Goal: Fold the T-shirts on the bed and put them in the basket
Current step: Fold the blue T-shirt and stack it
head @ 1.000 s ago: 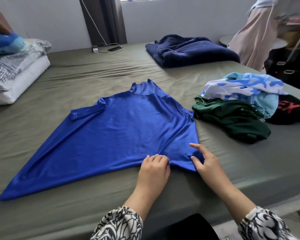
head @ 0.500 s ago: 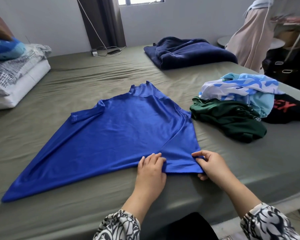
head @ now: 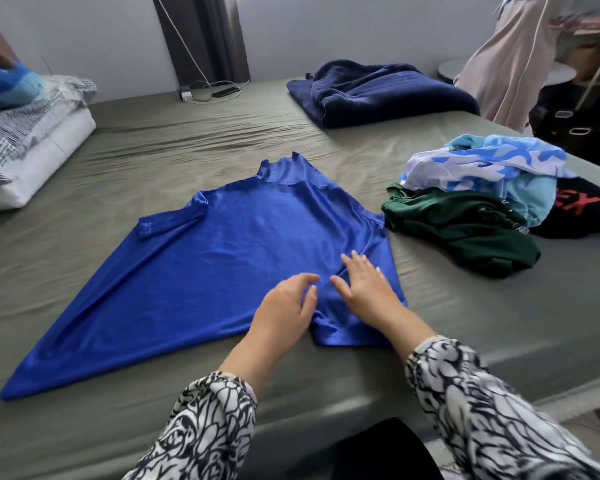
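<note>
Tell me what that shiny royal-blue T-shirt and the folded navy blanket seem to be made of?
Shiny royal-blue T-shirt: likely a slick synthetic or satin-like knit, since it shows glossy highlights. Folded navy blanket: probably fleece or plush, since it looks matte, thick and softly rounded.

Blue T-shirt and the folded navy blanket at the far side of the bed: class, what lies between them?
In the head view, only bare, wrinkled green sheet lies between the blue T-shirt and the navy blanket.

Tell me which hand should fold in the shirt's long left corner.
Probably left: the left hand lies nearer the blue shirt's spread left side; the right hand lies by its right edge.
</note>
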